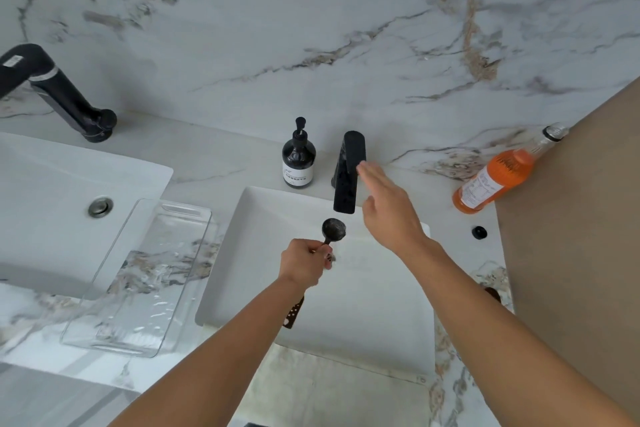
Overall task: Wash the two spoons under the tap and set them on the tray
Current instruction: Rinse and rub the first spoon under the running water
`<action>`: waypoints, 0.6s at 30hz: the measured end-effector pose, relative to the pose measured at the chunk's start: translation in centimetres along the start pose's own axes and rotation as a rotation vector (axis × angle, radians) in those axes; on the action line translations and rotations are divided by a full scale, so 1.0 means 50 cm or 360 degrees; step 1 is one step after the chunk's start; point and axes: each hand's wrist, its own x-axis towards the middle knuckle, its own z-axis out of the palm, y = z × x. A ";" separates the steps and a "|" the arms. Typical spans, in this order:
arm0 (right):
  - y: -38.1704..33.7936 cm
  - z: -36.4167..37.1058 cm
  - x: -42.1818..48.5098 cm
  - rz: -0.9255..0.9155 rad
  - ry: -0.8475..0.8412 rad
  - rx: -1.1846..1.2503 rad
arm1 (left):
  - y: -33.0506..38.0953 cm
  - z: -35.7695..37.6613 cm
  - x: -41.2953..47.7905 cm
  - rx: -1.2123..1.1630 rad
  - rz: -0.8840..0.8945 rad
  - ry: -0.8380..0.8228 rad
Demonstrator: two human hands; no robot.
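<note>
My left hand [304, 262] grips the handle of a dark spoon [333, 229], its round bowl held up just below the spout of the black tap [348, 172] over the white sink [381, 305]. A dark brown spotted handle [294, 314] pokes out under my left forearm; I cannot tell whether it belongs to the same spoon or a second one. My right hand [388, 206] is flat and open, fingers together, right beside the tap's top. The clear plastic tray [138, 277] lies on the counter left of the sink, with nothing on it.
A black soap pump bottle [298, 158] stands left of the tap. An orange drink bottle [495, 180] leans at the right by a brown panel [571, 218]. A second sink [52, 204] with its own black tap [59, 90] is at the left. A small black cap [479, 232] lies right of the sink.
</note>
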 end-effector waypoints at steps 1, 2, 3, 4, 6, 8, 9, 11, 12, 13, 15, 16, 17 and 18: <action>0.006 0.007 -0.011 0.0178 0.0186 0.0144 | -0.001 0.000 -0.010 -0.0097 -0.0042 -0.0034; 0.010 0.018 -0.027 0.0463 0.0294 0.0341 | -0.004 0.001 -0.021 -0.0161 -0.0050 -0.0064; 0.010 0.032 -0.047 0.0795 0.0262 0.0659 | -0.007 0.004 -0.033 -0.0162 -0.0011 -0.0085; 0.004 0.051 -0.070 0.1094 0.0090 0.1129 | -0.010 0.008 -0.046 -0.0064 0.0079 -0.0087; -0.013 0.092 -0.112 0.1429 -0.0323 0.2120 | -0.013 0.021 -0.072 0.0273 0.0339 -0.0034; -0.022 0.117 -0.137 0.1501 -0.0381 0.2765 | -0.013 0.034 -0.092 0.0462 0.0551 0.0003; -0.026 0.124 -0.142 0.1483 -0.0352 0.2949 | -0.011 0.037 -0.100 0.0523 0.0616 0.0026; -0.033 0.127 -0.144 0.1432 -0.0344 0.3181 | -0.004 0.038 -0.115 0.0718 0.0745 0.0090; -0.034 0.129 -0.142 0.1428 -0.0351 0.3243 | -0.001 0.036 -0.120 0.0818 0.0818 0.0121; -0.032 0.128 -0.139 0.1401 -0.0373 0.3230 | 0.000 0.034 -0.125 0.0908 0.0883 0.0164; -0.023 0.118 -0.129 0.1307 -0.0429 0.2960 | 0.001 0.028 -0.130 0.1079 0.0958 0.0294; -0.017 0.109 -0.122 0.1220 -0.0453 0.2747 | 0.000 0.023 -0.130 0.1158 0.0982 0.0345; -0.010 0.095 -0.117 0.1111 -0.0479 0.2497 | -0.001 0.016 -0.130 0.1226 0.0997 0.0377; -0.004 0.080 -0.113 0.0988 -0.0504 0.2234 | -0.003 0.006 -0.130 0.1294 0.1005 0.0389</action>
